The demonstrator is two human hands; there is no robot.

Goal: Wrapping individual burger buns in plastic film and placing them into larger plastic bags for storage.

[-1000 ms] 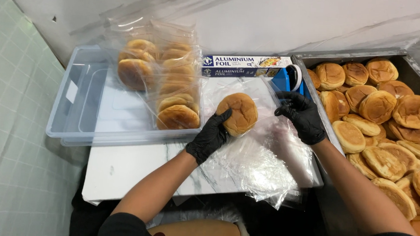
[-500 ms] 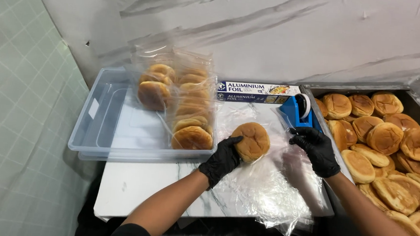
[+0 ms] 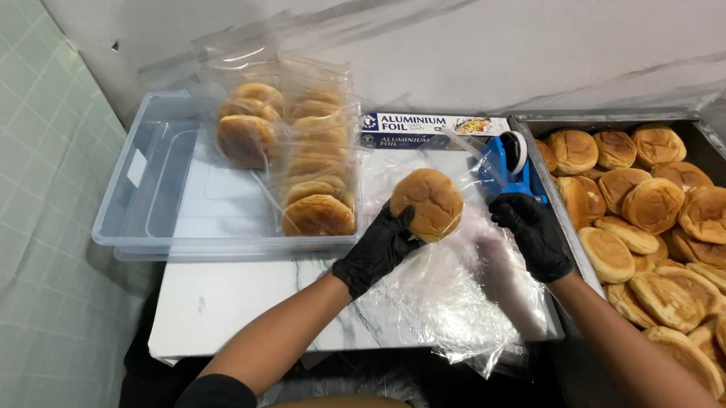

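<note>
The bun, round and golden brown, sits in the left hand, whose black-gloved fingers curl around its lower left edge and hold it above the clear plastic bag. The bag lies crumpled on the white marble-patterned desk, directly beneath the bun. The right hand, also in a black glove, is just to the right of the bun; its fingers are closed on the thin plastic of the bag, pinching it up. Just behind the right hand stands a blue tape dispenser, up and to the right of the bun. A long box of aluminium foil lies behind the bun, against the wall. To the left of the bun a clear plastic tub rests on the desk, and bagged buns stand in it in stacked rows. To the right of the bun, past the dispenser, a metal tray holds many loose buns heaped together.
</note>
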